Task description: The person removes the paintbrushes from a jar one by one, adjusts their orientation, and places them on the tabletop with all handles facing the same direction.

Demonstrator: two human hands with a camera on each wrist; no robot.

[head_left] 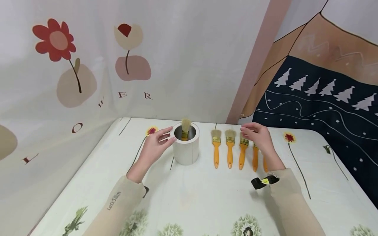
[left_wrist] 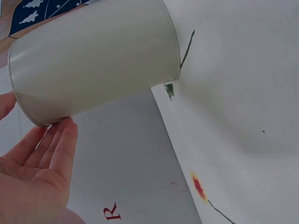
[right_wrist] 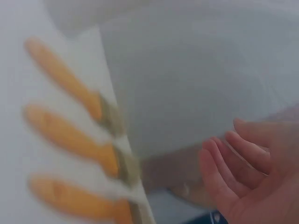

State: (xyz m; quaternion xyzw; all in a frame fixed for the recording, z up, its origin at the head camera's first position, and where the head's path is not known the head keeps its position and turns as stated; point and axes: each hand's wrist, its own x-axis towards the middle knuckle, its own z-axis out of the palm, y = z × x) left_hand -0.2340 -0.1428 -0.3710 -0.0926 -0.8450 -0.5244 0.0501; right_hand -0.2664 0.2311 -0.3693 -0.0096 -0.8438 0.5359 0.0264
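A white cylindrical container [head_left: 185,154] stands upright on the table. Inside it, a paintbrush [head_left: 185,126] pokes its pale bristles above the rim. My left hand [head_left: 154,146] touches the container's left side near the rim; the left wrist view shows fairly straight fingers [left_wrist: 64,144] against its edge. Several orange-handled paintbrushes [head_left: 216,149] lie in a row to the right, bristles toward the wall. Over the right part of that row hovers my right hand [head_left: 260,139], holding nothing and partly hiding the brushes beneath. Its fingers are loosely bent in the right wrist view.
The table [head_left: 200,196] wears a white cloth with printed flowers. Behind it hangs a pale curtain [head_left: 189,59] with flower prints and letters. A dark printed cloth [head_left: 319,108] with white trees hangs at the right.
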